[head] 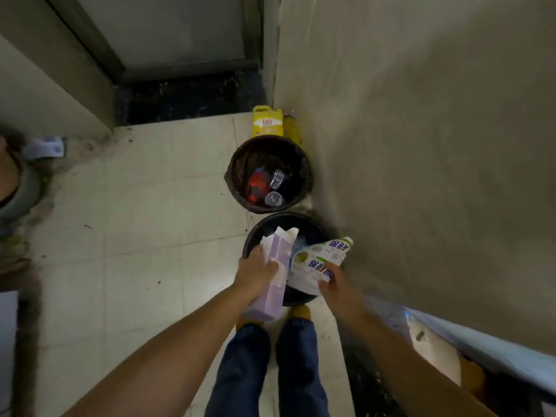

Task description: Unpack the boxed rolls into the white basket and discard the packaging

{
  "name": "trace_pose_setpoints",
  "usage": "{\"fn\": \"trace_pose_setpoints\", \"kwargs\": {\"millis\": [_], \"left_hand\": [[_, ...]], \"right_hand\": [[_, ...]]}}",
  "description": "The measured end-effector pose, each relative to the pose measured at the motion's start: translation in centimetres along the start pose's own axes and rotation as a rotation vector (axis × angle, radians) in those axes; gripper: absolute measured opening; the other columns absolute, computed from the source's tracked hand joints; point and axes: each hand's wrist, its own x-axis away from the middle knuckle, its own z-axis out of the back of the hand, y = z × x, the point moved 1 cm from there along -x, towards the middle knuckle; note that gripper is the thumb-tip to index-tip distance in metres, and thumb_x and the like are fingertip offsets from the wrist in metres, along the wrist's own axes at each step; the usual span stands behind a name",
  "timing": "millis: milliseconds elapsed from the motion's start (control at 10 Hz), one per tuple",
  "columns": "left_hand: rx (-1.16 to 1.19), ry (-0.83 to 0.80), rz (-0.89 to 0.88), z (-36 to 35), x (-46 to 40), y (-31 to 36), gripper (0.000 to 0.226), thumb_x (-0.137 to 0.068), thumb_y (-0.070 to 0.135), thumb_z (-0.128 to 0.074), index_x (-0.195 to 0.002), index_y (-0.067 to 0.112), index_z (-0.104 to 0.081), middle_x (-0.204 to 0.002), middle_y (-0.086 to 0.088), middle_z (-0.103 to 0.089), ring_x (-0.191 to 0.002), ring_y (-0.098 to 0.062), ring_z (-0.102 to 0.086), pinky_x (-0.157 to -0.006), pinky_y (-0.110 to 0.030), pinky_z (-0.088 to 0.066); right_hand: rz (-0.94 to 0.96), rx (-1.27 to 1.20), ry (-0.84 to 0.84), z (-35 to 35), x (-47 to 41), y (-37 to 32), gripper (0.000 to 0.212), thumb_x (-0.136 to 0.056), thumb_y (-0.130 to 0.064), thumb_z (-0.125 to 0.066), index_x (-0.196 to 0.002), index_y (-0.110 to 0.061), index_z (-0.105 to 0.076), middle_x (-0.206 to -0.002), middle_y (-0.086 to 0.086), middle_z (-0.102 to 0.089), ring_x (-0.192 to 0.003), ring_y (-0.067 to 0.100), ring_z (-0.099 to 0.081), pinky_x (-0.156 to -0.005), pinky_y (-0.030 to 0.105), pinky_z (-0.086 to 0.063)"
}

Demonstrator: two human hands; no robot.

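My left hand [255,275] grips a long pale purple carton [275,275], its torn white flaps pointing away from me over a black bin [255,236]. My right hand [337,288] holds a white and green box with blue lettering [319,260], tilted over the same bin's right rim. The bin stands on the floor just in front of my feet. Neither the white basket nor any rolls are in view.
A second dark bin [234,176] with a red item and clear plastic bottles inside stands farther ahead by the wall. Behind it sits a yellow bag [267,123]. A wall runs along the right; a dark doorway threshold [186,97] lies ahead. A metal ledge [481,341] is at lower right.
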Motion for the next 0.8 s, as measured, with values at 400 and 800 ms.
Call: {"fn": "trace_pose_setpoints", "kwargs": {"millis": [400,800], "left_hand": [[0.214,0.125,0.267,-13.8,-22.0,-10.0,0.05,-0.094,0.032,-0.046,-0.141,0.02,-0.032,-0.138,-0.021,-0.04,-0.116,-0.041,-0.05,-0.095,-0.051,-0.048],[0.097,0.097,0.149,-7.0,-17.5,-8.9,0.044,-0.093,0.035,-0.047,-0.13,0.01,-0.047,-0.124,-0.016,-0.057,-0.111,-0.033,-0.057,-0.081,-0.033,-0.045]], "right_hand": [[-0.065,0.227,-0.147,-12.0,-21.5,12.4,0.053,-0.098,-0.013,-0.039,-0.148,-0.012,-0.021,-0.145,0.017,-0.041,-0.131,0.033,-0.042,-0.108,0.038,-0.035],[-0.402,0.305,-0.44,-7.9,-19.7,6.8,0.028,-0.096,-0.008,-0.043,-0.122,0.001,-0.047,-0.127,0.029,-0.055,-0.101,0.033,-0.06,-0.082,0.04,-0.053]]}}
